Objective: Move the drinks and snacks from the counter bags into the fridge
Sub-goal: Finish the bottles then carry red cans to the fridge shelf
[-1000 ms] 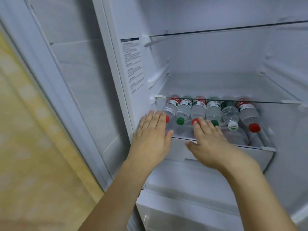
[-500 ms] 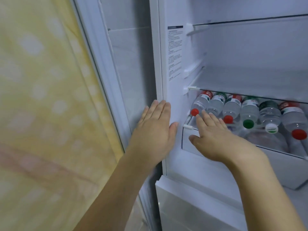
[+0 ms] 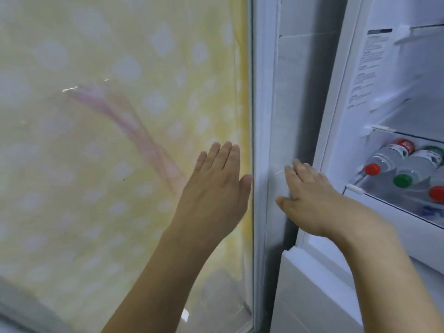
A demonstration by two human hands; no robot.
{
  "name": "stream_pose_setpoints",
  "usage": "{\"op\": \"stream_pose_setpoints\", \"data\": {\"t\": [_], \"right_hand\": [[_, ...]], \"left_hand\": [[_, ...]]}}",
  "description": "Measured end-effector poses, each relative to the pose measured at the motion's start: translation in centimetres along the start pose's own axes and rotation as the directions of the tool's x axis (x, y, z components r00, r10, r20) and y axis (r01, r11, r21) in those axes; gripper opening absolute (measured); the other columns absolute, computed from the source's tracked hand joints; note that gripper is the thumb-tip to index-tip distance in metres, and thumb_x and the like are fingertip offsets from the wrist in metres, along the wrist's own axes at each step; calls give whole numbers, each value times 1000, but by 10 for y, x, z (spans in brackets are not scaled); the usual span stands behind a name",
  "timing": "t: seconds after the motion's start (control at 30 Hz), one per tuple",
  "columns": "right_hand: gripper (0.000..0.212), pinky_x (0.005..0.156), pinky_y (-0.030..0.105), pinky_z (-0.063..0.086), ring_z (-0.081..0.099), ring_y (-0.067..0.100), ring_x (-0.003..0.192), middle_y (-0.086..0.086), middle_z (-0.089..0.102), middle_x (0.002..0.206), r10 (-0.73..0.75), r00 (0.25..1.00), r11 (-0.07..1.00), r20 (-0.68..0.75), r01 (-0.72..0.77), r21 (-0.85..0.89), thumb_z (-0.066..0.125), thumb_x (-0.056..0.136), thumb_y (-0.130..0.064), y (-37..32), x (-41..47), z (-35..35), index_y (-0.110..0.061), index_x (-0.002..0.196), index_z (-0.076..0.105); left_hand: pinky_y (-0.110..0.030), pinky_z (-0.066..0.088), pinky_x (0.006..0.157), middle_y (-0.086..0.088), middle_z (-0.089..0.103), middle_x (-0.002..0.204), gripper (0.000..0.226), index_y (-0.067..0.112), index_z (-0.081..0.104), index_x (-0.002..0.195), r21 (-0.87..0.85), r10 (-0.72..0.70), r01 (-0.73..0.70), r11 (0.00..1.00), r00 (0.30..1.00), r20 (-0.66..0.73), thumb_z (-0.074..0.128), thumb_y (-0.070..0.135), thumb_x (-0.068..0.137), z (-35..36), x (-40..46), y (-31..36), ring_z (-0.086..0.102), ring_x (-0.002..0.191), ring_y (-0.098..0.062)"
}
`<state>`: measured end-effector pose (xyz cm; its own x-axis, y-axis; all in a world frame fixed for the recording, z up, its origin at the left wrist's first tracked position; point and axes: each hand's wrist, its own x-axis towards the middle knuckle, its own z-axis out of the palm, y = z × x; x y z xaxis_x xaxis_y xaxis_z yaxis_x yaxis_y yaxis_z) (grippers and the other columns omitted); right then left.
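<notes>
Two bare forearms enter from the lower edge, each ending in a bare hand. Left hand (image 3: 216,188): four fingers and a thumb visible, nails short and unpainted as far as can be seen; no ring, watch or bracelet. Right hand (image 3: 310,200): back of the hand and knuckles visible, wrist likewise unadorned. No sleeve, cuff or glove covers either arm within the visible length.

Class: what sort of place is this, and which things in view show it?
Probably a home kitchen: an open white fridge, clear water bottles with red and green caps lying on its shelf, and a yellow patterned covering beside it.
</notes>
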<state>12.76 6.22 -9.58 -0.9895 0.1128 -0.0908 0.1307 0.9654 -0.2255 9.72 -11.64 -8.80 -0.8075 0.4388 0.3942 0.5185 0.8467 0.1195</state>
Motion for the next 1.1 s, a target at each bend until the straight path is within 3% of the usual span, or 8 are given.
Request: {"op": "stream_pose_setpoints", "data": {"t": [0.27, 0.5, 0.8, 1.1], "right_hand": [[69, 118, 36, -8, -17, 19, 149, 2, -19, 162, -171, 985, 985, -12, 172, 17, 29, 104, -41, -65, 3, 17, -17, 156, -9], [71, 118, 35, -9, -19, 20, 149, 2, -24, 161, -307, 952, 952, 3, 307, -7, 29, 104, -42, -104, 1, 22, -15, 155, -14], [70, 117, 31, -12, -22, 16, 148, 1, -28, 160, -534, 843, 845, 62, 534, 13, 29, 105, -39, -171, -20, 28, -16, 154, -15], [69, 117, 31, -14, -24, 16, 147, 1, -29, 159, -697, 710, 715, 100, 698, 23, 28, 105, -38, -253, -71, 40, -16, 154, -16]], "left_hand": [[-31, -2, 123, -3, 9, 167, 64, 13, 10, 159, 55, -123, 124, 991, 992, -19, 22, 45, 105, -30, -50, -47, 3, 153, -16], [-31, -4, 124, 0, 3, 167, 62, 14, 5, 159, 106, -276, 278, 955, 961, -29, 21, 44, 106, -45, -85, -62, -4, 153, -14], [-30, -8, 121, -1, 1, 167, 63, 14, 3, 159, 188, -517, 521, 832, 853, -76, 23, 42, 106, -78, -144, -92, -4, 153, -15], [-32, -2, 122, -4, 10, 166, 63, 11, 10, 158, 255, -611, 636, 728, 771, -178, 27, 41, 106, -129, -227, -114, 3, 153, -18]]}}
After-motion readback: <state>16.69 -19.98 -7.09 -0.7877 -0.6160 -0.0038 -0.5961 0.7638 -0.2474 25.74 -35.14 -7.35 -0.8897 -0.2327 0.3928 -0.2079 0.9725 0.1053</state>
